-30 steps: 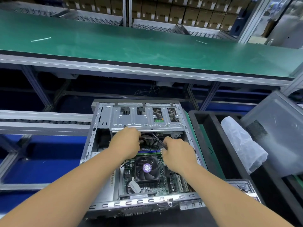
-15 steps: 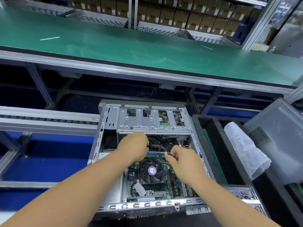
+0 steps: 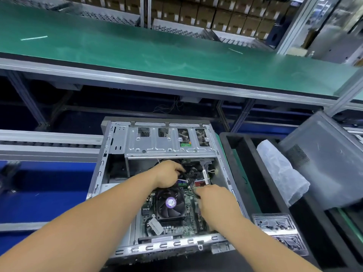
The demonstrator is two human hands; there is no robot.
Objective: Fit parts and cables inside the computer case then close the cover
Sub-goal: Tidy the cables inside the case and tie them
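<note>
From where I stand, the computer case (image 3: pixel 157 193) lies flat and open-topped in front of the person, its near rail closest to them, and both forearms reach in over it. Nearest is the CPU fan (image 3: pixel 170 205) on the motherboard (image 3: pixel 188 218), and the right hand (image 3: pixel 214 199) sits just to its right, fingers curled down and pinching what looks like a thin black lead at the board's edge. A little farther in, the left hand (image 3: pixel 168 176) is curled round a bunch of black cables (image 3: pixel 188 173), which run away from it to the right and back toward the drive cage (image 3: pixel 169 142). So the cables lie just beyond and between the two hands, their length running roughly left to right, with the left hand the nearer one. I judge the cabling is mid-way and the cover is not yet on. A grey panel (image 3: pixel 322 160), possibly that cover, leans in the black bin (image 3: pixel 235 154) at right, beside a plastic bag (image 3: pixel 280 171). Beyond runs the green conveyor belt (image 3: pixel 157 52).
</note>
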